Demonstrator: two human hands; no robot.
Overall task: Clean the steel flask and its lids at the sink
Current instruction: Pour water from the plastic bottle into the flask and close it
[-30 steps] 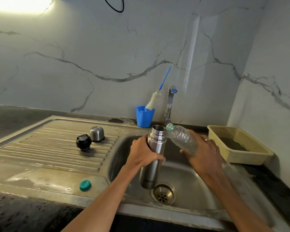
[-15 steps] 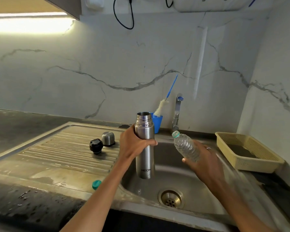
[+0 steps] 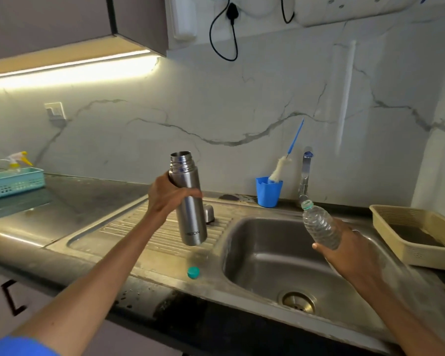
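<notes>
Head view: the left hand (image 3: 168,199) has its grip wrapped round the upper body of the flask (image 3: 188,199), holding it upright and open-mouthed in the air above the drainboard (image 3: 139,227), to the left of the sink (image 3: 267,253). The right hand (image 3: 350,250) grips the lower end of a clear plastic bottle (image 3: 320,226), uncapped and tilted, its mouth pointing up and to the left, over the sink's right side. The two vessels are well apart. The bottle's teal cap (image 3: 193,272) lies on the sink's front rim.

One steel lid (image 3: 209,213) shows partly behind the flask on the drainboard; any other lid is hidden, so how many wait there cannot be told. The bottle brush (image 3: 280,170) stands in the blue cup (image 3: 269,191) by the tap (image 3: 305,173), apart from both hands. No water runs from the tap, and no foam shows anywhere.

Judging from this, the task is early: the flask is opened and its lids set aside, perhaps with water inside, though that cannot be seen. Scrubbing with the brush, rinsing, and washing the lids all seem left to do.
</notes>
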